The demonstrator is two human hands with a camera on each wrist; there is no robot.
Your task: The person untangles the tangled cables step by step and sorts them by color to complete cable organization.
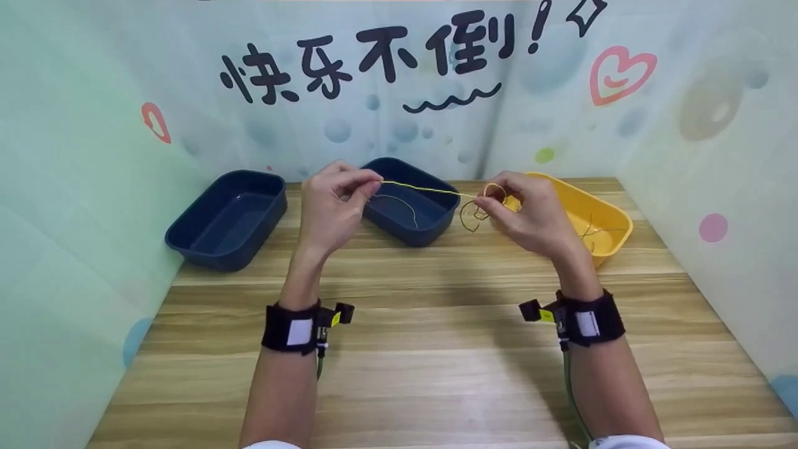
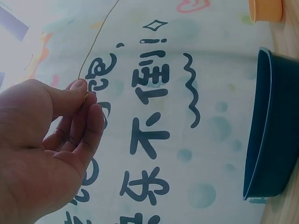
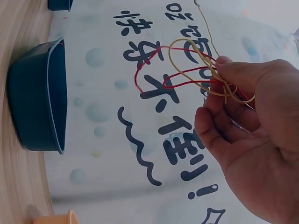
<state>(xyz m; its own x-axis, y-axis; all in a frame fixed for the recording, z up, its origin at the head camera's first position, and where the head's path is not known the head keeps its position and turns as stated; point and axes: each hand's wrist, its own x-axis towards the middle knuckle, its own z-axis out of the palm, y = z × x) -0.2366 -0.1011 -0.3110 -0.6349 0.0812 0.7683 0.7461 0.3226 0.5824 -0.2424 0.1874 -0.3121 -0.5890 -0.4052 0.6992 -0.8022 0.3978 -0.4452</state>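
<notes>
A thin yellow wire (image 1: 430,189) stretches between my two raised hands, nearly straight. My left hand (image 1: 333,209) pinches one end between thumb and index finger; in the left wrist view the wire (image 2: 99,35) runs up from the fingertips. My right hand (image 1: 536,215) pinches the other end along with a bundle of loose loops (image 1: 475,215). In the right wrist view, yellow loops (image 3: 180,60) and a red loop (image 3: 137,77) stick out from its fingertips. A thin curved strand (image 1: 405,204) below my left fingers overlaps the middle bin.
Behind my hands on the wooden table (image 1: 436,374) stand a dark blue bin (image 1: 218,259) at left, another dark blue bin (image 1: 411,238) in the middle, and a yellow bin (image 1: 614,215) at right with a few thin strands (image 1: 592,234) inside. Printed curtains (image 1: 374,137) enclose the back and sides.
</notes>
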